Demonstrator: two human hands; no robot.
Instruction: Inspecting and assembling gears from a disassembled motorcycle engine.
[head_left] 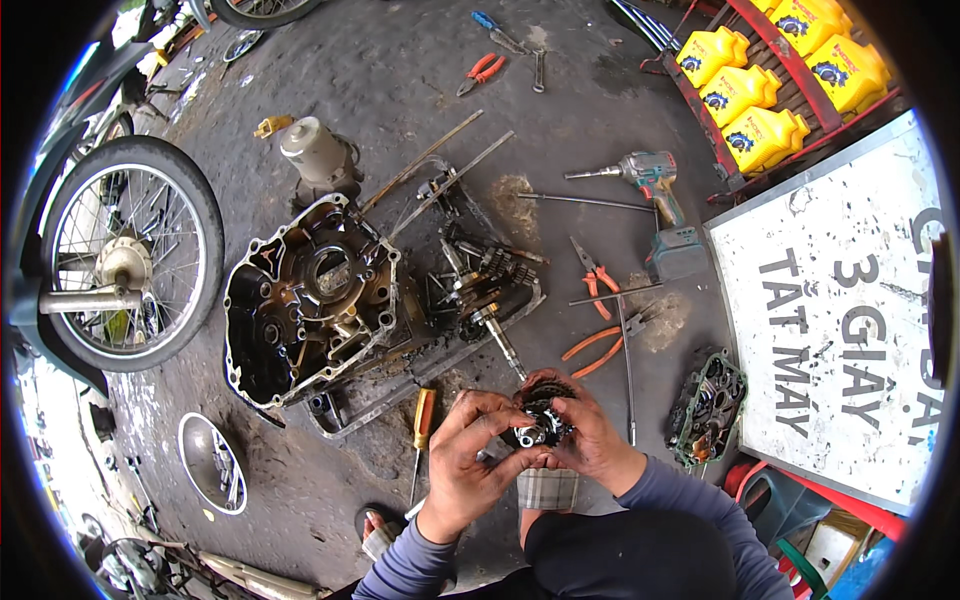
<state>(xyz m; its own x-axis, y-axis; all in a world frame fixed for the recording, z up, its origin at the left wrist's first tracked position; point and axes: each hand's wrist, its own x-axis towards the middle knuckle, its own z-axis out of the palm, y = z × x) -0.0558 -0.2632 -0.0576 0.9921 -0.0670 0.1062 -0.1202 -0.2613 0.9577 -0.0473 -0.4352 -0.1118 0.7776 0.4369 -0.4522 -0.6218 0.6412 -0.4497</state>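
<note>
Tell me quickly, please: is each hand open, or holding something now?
Left hand: closed, holding the greasy metal engine part.
Right hand: closed, holding the same part from the right.

Spoked wheel (pixel 125 262), dark-tyred, far left. Part of another wheel (pixel 268 8), top edge. Yellow bottles (pixel 762 138) on red rack (pixel 812 98), upper right; white lettered signboard (pixel 822 320) below.

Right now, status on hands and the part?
Left hand and right hand both gripping metal part. Open engine casing ahead, left. Screwdriver lying left of hands.
</note>
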